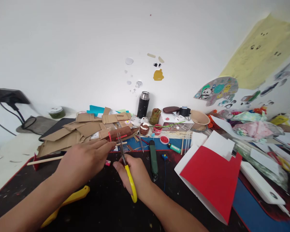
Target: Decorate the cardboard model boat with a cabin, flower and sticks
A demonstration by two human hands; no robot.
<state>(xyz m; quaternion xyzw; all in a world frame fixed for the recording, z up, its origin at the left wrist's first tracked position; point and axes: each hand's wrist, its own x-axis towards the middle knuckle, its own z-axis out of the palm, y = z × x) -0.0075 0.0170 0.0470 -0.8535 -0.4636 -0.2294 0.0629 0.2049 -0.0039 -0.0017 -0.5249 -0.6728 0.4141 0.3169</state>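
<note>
My right hand is closed round the yellow-handled scissors, whose blades point up and away from me and stand slightly apart. Just left of the blades is my left hand, palm down, its fingertips bent together near a small red piece. Whether its fingers grip that piece is hard to make out. A thin wooden stick passes behind my left hand, with a red piece at its far left end. Under my left forearm lies a yellow-handled tool.
Cardboard scraps are piled at the back left. A black bottle stands by the wall. A green cutter lies right of my right hand, beyond it red paper and a white power strip.
</note>
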